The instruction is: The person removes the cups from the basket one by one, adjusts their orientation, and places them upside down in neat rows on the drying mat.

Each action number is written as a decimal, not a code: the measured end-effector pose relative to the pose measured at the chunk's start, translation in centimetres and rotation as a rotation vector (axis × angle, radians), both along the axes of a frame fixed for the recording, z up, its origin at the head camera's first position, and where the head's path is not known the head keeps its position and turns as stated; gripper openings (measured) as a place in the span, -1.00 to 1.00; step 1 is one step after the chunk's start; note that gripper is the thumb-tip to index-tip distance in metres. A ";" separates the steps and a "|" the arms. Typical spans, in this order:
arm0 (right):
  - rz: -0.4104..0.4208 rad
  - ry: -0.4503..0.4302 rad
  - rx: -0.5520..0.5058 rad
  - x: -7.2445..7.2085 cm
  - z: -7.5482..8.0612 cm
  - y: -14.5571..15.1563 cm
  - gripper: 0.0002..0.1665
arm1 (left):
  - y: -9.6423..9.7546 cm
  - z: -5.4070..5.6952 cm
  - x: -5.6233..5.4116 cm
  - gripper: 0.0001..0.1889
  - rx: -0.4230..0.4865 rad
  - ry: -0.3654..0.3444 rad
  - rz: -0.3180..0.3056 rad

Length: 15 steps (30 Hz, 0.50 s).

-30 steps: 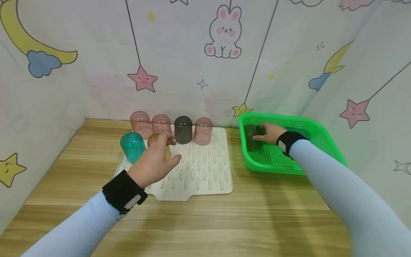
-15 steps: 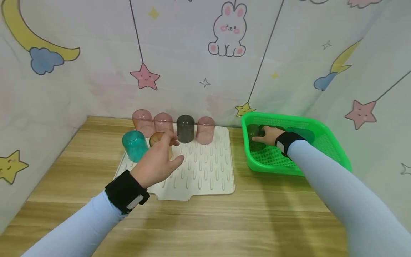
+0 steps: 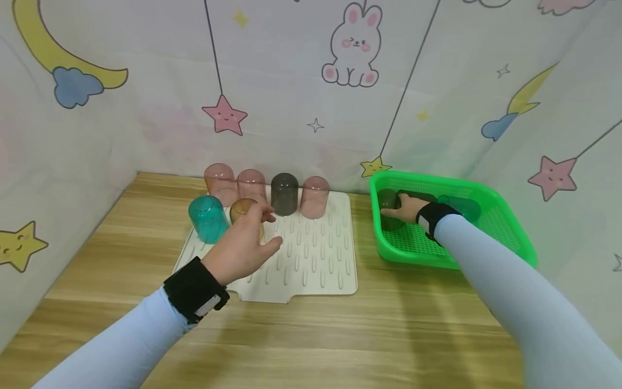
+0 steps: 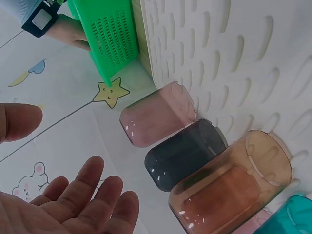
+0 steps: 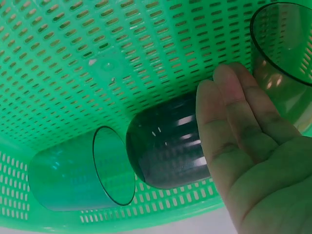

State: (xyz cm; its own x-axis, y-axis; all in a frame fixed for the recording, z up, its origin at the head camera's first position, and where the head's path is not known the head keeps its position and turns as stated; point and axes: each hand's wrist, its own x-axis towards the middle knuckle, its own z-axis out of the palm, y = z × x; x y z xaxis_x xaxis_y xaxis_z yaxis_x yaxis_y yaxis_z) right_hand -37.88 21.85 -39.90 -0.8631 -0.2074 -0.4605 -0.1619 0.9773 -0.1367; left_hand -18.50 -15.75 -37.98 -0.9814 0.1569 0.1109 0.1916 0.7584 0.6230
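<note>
In the head view my left hand (image 3: pixel 240 246) hovers by an amber tumbler (image 3: pixel 241 208), fingers apart and thumb spread. The left wrist view shows nothing between the thumb and fingers. Upside down on a white drying mat (image 3: pixel 311 270) stand this tumbler, a teal one (image 3: pixel 209 220), a dark grey one (image 3: pixel 284 193) and several pink ones (image 3: pixel 315 199). My right hand (image 3: pixel 407 209) reaches into a green basket (image 3: pixel 413 258). Its extended fingers lie between a lying dark tumbler (image 5: pixel 168 141) and an olive-looking tumbler (image 5: pixel 275 83). The thumb is beside the latter; firm contact cannot be made out.
Another teal tumbler (image 5: pixel 68 170) lies on its side in the basket, beyond the dark one. The basket and mat stand on a wooden table (image 3: pixel 340 340), close to a patterned cloth backdrop (image 3: pixel 272 65) behind and at both sides.
The view has shifted slightly, so the scene sits further right. My right hand has moved slightly within the basket around the olive-looking tumbler. The left hand keeps its pose beside the amber tumbler.
</note>
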 end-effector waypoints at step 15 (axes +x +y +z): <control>-0.019 -0.021 -0.018 -0.5 -0.7 0.2 0.17 | 0.0 -0.1 0.1 -0.40 0.000 -0.011 0.003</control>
